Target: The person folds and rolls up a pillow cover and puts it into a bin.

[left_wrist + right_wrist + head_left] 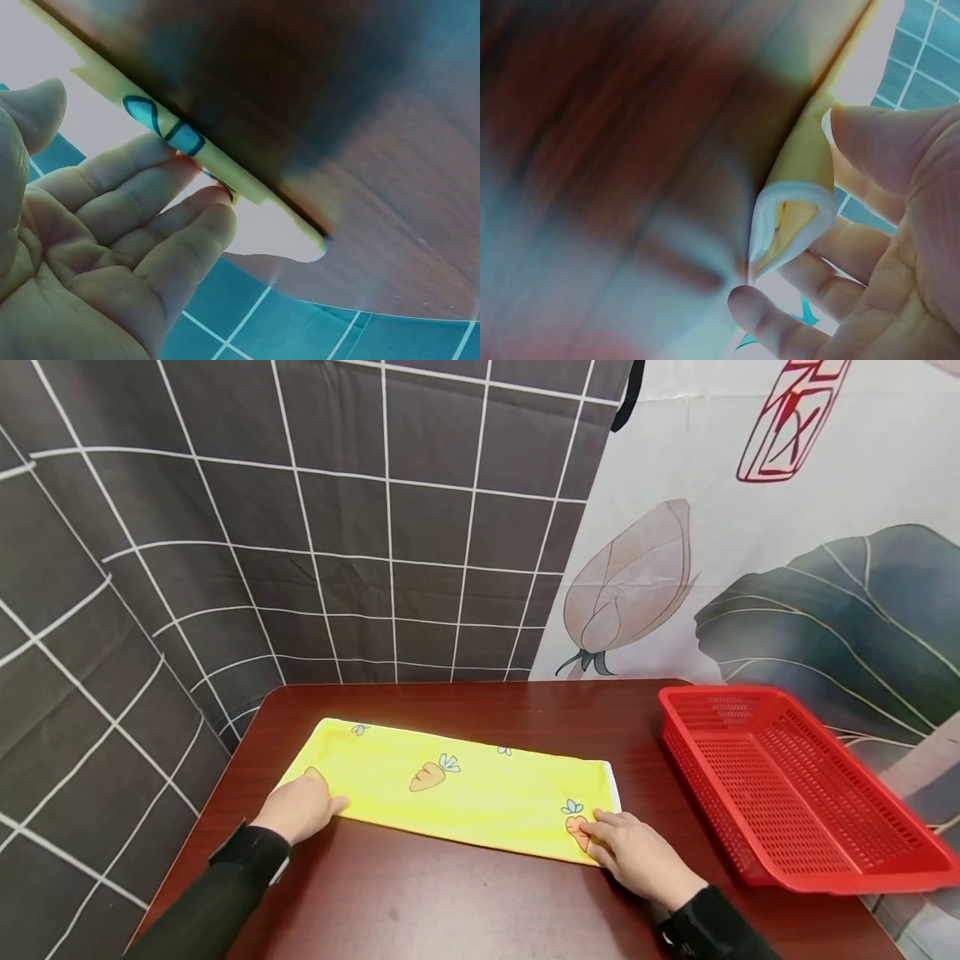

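A yellow cloth (480, 789) with carrot prints lies folded in a long strip across the table. Resting on its left end is my left hand (296, 806), thumb pointing right along the near edge. In the left wrist view, that hand's fingers (142, 180) are extended and touch the cloth (259, 184), with the thumb apart. My right hand (641, 856) rests on the near right corner, fingers loosely spread. The right wrist view shows the white-trimmed end of the cloth (795, 196) folded into a small loop, with the thumb (870, 142) beside it.
To the right, a red plastic basket (806, 793) with perforated walls stands on the brown table (420, 893). Behind the table hang a dark gridded cloth (337, 518) and a white curtain (667, 460) printed with a flower and leaf.
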`<action>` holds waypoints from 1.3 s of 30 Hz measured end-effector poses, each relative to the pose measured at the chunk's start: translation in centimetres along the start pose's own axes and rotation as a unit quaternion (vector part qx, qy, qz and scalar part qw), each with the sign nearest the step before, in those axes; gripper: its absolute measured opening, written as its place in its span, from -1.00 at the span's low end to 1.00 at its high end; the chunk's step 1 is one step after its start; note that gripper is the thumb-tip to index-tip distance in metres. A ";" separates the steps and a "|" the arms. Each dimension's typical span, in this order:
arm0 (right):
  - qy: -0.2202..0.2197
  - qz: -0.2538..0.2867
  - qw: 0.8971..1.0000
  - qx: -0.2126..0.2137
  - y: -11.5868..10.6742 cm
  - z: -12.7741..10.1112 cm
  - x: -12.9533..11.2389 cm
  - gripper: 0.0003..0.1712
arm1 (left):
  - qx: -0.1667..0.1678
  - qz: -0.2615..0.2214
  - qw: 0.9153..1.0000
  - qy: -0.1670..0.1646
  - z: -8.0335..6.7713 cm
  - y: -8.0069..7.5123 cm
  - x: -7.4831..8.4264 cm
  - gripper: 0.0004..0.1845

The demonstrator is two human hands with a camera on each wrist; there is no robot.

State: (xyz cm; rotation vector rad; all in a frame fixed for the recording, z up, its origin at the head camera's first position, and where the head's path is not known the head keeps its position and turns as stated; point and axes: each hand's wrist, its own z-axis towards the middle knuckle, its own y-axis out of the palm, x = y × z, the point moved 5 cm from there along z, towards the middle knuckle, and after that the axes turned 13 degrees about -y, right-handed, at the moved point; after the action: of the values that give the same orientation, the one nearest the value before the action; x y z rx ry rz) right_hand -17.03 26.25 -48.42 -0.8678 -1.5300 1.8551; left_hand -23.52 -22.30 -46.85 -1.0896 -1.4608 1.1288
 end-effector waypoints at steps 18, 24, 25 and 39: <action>-0.042 0.026 0.999 -0.016 0.1 0.7 -3.7 -0.62 | -0.005 0.056 0.998 -0.002 4.3 -0.2 0.0 -0.39; -0.059 0.020 0.998 -0.013 -0.1 0.8 -4.6 -0.62 | -0.011 0.065 0.998 -0.012 4.7 0.0 -0.2 -0.37; -0.060 0.020 0.998 -0.013 -0.1 0.8 -4.7 -0.62 | -0.013 0.063 0.998 -0.016 4.9 0.1 -0.3 -0.37; -0.082 0.053 0.994 -0.039 0.3 1.1 -7.0 -0.56 | -0.004 -0.033 0.992 -0.122 7.0 1.0 -2.0 -0.14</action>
State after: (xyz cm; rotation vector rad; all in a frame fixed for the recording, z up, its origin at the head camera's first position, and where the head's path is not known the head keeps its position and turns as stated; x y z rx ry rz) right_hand -13.60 20.11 -47.76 -0.8639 -1.6955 1.9977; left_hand -30.01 -25.00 -48.95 -0.9259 -1.6791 1.2421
